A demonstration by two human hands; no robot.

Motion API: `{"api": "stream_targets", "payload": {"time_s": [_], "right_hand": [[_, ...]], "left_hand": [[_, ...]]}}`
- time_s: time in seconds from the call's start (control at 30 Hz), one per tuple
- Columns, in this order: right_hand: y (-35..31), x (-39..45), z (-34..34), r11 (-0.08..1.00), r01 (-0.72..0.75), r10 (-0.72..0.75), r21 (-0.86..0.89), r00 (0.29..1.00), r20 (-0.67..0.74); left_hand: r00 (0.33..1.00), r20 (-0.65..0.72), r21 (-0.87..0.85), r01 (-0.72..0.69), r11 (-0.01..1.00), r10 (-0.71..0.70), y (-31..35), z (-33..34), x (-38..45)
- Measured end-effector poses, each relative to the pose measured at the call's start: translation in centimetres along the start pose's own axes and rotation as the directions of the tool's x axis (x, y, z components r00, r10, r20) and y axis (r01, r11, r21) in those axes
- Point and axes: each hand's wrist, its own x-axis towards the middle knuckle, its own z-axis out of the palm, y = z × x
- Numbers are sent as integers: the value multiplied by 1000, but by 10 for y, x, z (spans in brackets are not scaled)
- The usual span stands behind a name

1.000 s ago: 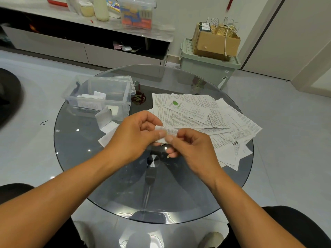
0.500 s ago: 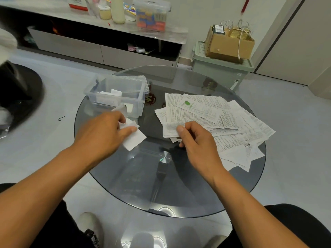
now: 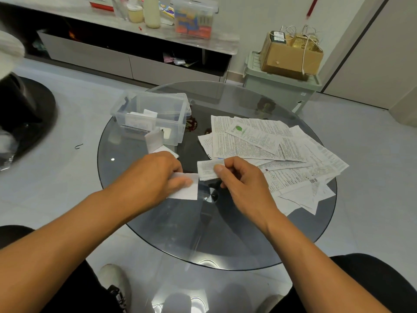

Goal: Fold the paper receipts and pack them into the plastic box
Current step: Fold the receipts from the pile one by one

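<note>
A clear plastic box (image 3: 178,132) stands open at the table's far left with a few folded receipts (image 3: 140,123) inside. A spread of flat printed receipts (image 3: 270,145) covers the table's right half. My left hand (image 3: 155,177) holds a white folded slip (image 3: 186,188) low over the glass in front of the box. My right hand (image 3: 239,179) pinches a small folded printed receipt (image 3: 206,169) between thumb and forefinger, just right of the white slip. Two more folded slips (image 3: 154,142) lie or lean by the box's front wall.
The round dark glass table (image 3: 225,233) has its near half bare. Behind it are a low cabinet with bottles and a lidded box (image 3: 194,18), and a green bin (image 3: 277,86) carrying a cardboard carton. A black chair base (image 3: 22,116) sits at the left.
My left hand came back from beside the box toward the table's middle with a white slip. My right hand lifted a small folded receipt off the pile's near edge.
</note>
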Motion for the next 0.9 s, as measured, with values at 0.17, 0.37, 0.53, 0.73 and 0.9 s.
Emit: {"api": "stream_targets", "payload": {"time_s": [0.17, 0.37, 0.53, 0.73, 0.9], "right_hand": [[0, 2, 0, 999, -15, 16, 45, 1000, -14], [-2, 9, -3, 963, -91, 91, 255, 996, 13], [-2, 11, -4, 895, -153, 105, 420, 985, 134], [-1, 4, -3, 975, -7, -50, 223, 967, 250], [0, 0, -1, 969, 216, -234, 121, 959, 163]], "left_hand": [[975, -142, 49, -167, 985, 173, 1, 10, -4], [981, -176, -258, 38, 965, -86, 5, 14, 4], [969, 34, -810, 170, 561, -244, 13, 8, 13], [958, 285, -951, 288, 114, -42, 19, 0, 17], [956, 289, -847, 229, 479, 55, 23, 11, 10]]}}
